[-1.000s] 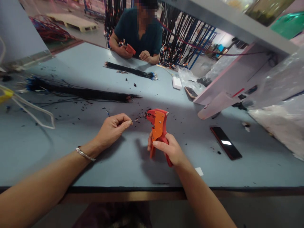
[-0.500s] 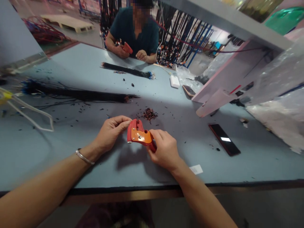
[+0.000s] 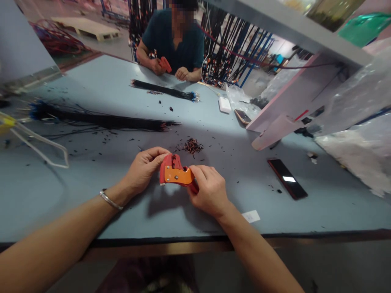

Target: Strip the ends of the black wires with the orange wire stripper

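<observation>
My right hand (image 3: pixel 209 189) is wrapped round the handle of a red and orange wire stripper (image 3: pixel 177 175), held above the table with its head to the left. At that head, my left hand (image 3: pixel 146 169) is closed in a pinch, thumb against forefinger. Whatever lies between those fingers is hidden or too thin to make out. Just beyond the tool is a small pile of dark, reddish stripped bits (image 3: pixel 192 146). Farther left lies a long bundle of black wires (image 3: pixel 104 121) with bare copper ends pointing right.
Across the table (image 3: pixel 128 219) a co-worker (image 3: pixel 174 44) holds another red tool (image 3: pixel 165 64). Before them lies a second wire bundle (image 3: pixel 165 89). A phone (image 3: pixel 287 179) and a white label (image 3: pixel 251 216) lie at right. A white wire frame (image 3: pixel 42 148) stands left.
The wire stripper and my right hand have shifted slightly left, and its handles look squeezed closer together. My left hand stays at the tool's head.
</observation>
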Demonstrator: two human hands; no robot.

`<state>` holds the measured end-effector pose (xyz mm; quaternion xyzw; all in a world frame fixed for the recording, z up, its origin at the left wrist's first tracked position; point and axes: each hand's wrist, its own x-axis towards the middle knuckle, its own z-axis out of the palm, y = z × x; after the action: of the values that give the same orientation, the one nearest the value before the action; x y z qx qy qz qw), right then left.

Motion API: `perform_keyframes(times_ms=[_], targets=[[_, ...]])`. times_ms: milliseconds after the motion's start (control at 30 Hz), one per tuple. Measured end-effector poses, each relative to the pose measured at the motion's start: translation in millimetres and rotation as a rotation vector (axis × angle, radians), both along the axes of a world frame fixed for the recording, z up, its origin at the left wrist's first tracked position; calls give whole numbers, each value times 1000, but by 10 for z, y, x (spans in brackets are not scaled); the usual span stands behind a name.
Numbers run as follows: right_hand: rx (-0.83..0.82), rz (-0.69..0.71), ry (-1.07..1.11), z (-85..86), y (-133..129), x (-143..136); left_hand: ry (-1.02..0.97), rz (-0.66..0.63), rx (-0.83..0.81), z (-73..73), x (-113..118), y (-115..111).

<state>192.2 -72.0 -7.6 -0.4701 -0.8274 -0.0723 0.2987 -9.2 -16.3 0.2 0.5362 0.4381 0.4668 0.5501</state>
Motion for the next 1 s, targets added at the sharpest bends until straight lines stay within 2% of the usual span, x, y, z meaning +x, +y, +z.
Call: perform_keyframes(times_ms=[233,400,633,800,1000], targets=[[66,104,27,57,13,-58,41,-79,-42,46,34,-29],[38,104,1,43,20,-93,145,-129,10,105,88,-77],[57,81,27,40,24,-56,41,-223,-51,70,44,-100],[103,85,35,53,36,-57,60,-237,-75,59,27,-98],[136,68,31,65,39,-50,94,-270,-20,119,28,-98]])
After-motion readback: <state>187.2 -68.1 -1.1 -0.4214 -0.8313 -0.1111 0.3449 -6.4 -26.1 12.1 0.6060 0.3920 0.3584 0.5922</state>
